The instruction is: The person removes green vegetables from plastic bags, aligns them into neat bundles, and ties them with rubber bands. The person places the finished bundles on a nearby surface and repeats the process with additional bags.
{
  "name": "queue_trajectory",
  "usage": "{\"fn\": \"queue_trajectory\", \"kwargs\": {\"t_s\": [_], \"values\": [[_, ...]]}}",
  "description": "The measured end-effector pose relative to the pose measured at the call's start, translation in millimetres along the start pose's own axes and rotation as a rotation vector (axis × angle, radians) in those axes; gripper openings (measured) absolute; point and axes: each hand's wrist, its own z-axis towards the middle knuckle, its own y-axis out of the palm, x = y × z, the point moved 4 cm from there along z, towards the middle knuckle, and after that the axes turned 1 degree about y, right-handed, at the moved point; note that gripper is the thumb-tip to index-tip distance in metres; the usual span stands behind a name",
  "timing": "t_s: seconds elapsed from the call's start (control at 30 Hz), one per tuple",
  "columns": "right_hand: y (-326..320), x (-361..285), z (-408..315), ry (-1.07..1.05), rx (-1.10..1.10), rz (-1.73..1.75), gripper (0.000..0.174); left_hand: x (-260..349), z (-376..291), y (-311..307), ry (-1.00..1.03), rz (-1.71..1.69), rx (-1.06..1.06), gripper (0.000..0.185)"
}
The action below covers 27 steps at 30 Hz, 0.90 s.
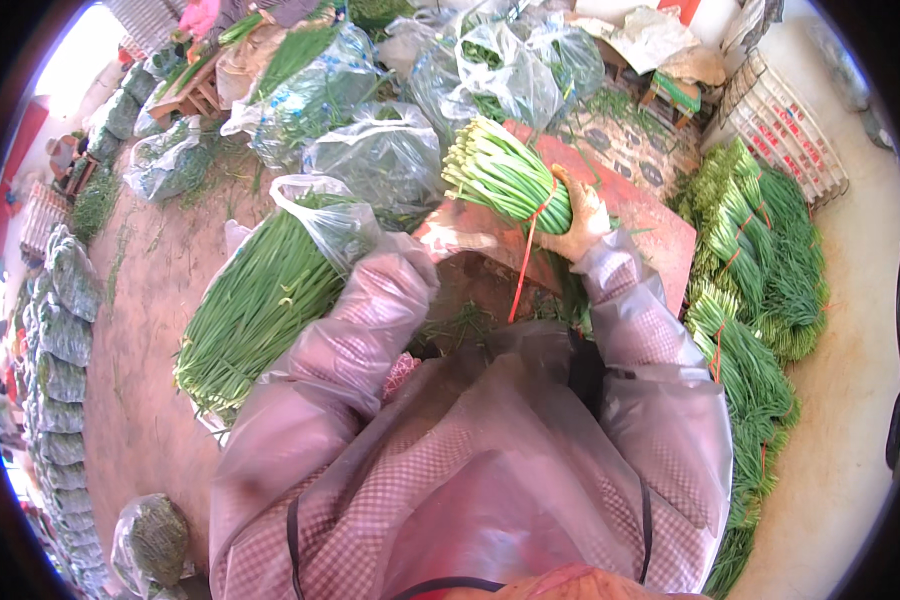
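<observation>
A bundle of green leafy stalks, which look like garlic chives (499,176), is held up before me with its pale cut ends pointing away to the left. A red tie (527,255) goes round it, and one long tail hangs down. My right hand (581,217), in a pale glove, grips the bundle near the tie. My left hand (454,232) is blurred, just below and left of the bundle, with nothing seen in it. Beneath both hands lies a red board (652,232). Beside my left arm rests a large heap of loose chives (262,300) in a clear plastic bag (334,217).
Tied bundles of chives (742,360) are stacked along my right side. White crates (784,131) and a small green-topped stool (675,97) stand behind them. Filled plastic bags (375,154) crowd the far side. Bagged greens (64,345) line the left; a person (61,157) is farther off.
</observation>
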Motion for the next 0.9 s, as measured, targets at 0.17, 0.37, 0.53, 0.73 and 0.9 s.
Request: {"fn": "queue_trajectory", "kwargs": {"t_s": [0.17, 0.37, 0.53, 0.73, 0.9], "values": [[5, -69, -24, -0.038, -0.106, 0.956, 0.111, 72, -12, 42, 0.164, -0.289, 0.068, 0.07], [-37, -131, -36, -0.261, -0.271, 0.578, 0.108, 112, -42, 45, 0.146, -0.286, 0.188, 0.071], [-119, -169, -33, -0.48, 0.234, 0.331, 0.068, 94, -54, 31, 0.178, -0.101, 0.25, 0.076], [-125, -230, -17, -0.842, 0.4, -0.095, 0.016, 87, -62, 34, 0.1, 0.022, 0.345, 0.102], [-162, -186, -23, -0.237, 0.182, 0.901, 0.009, 98, -63, 35, 0.017, -0.127, 0.279, 0.099]]}}
